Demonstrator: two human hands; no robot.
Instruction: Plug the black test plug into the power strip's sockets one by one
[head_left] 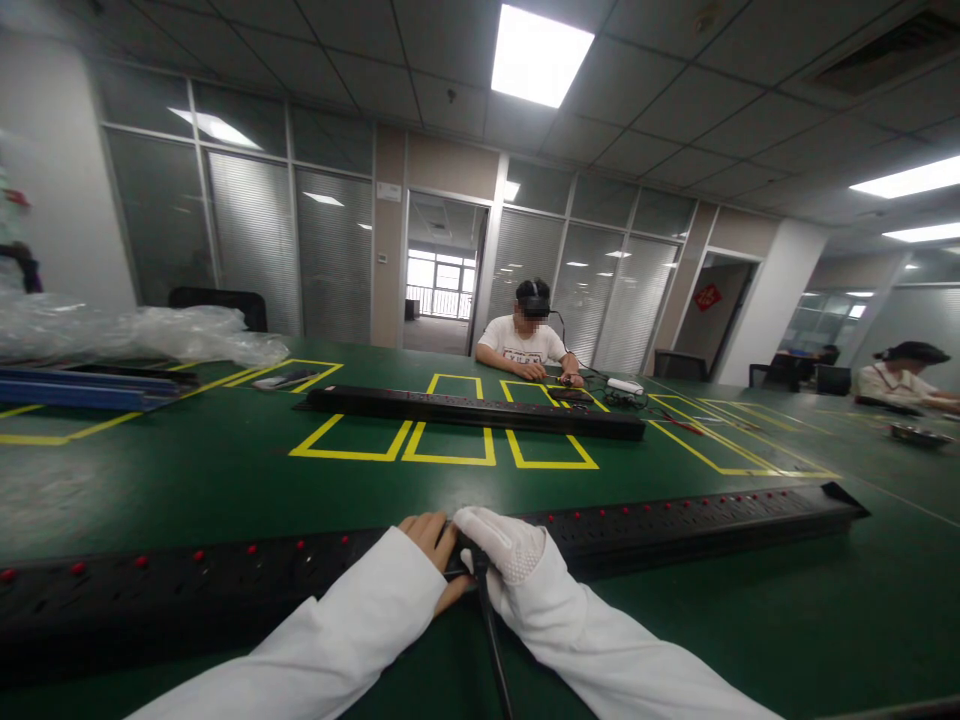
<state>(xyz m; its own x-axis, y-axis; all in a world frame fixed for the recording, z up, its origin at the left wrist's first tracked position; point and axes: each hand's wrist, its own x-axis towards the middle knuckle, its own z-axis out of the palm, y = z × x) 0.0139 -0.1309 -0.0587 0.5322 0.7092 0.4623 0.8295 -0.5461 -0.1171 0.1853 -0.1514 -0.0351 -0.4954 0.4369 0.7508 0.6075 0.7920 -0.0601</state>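
A long black power strip (637,530) with a row of red dots lies across the green table before me. My left hand (435,548), bare, is wrapped over the middle of the strip, fingers on top and thumb at the near side. Right beside it, my right hand (506,545) in a white dotted glove is closed round a black cable (495,640). The cable runs from under the glove towards me. Its upper end is hidden between the hands, against the strip.
A second black power strip (480,412) lies farther back across yellow tape outlines (450,461). Clear plastic wrap (150,335) and blue rails (82,390) lie at the left. Across the table a person (525,335) works near a white adapter with cables (625,387). Another person (907,375) sits at the right.
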